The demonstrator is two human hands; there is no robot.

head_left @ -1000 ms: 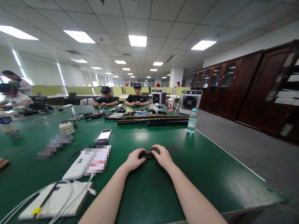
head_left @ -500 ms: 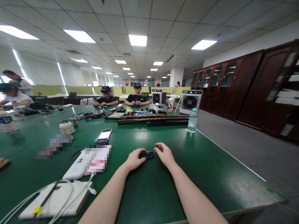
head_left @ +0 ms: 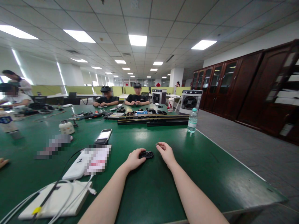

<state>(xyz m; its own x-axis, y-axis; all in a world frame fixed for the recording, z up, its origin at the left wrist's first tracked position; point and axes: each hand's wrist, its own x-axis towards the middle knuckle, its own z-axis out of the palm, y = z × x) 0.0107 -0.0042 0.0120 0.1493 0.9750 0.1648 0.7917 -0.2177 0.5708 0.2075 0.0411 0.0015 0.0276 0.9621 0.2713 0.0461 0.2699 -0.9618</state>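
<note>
On the green table (head_left: 149, 193) lies a small black plastic part (head_left: 147, 154) with an uneven, detailed top. My left hand (head_left: 135, 159) grips its left end between thumb and fingers, covering that side. To the right, apart from the black part, my right hand (head_left: 166, 153) is closed in a pinch just above the table. A tiny dark piece (head_left: 158, 144) shows at its fingertips, too small to name.
Left of my arm lie a phone (head_left: 103, 136), a white power bank (head_left: 76, 166) and a white box with cables (head_left: 58, 199). Long black rails (head_left: 167, 121) and a water bottle (head_left: 192, 121) stand beyond my hands. Two people (head_left: 137, 97) sit across the table.
My right hand has moved slightly to the right, away from the black part, with the tiny piece at its fingertips. My left hand and the black part look the same.
</note>
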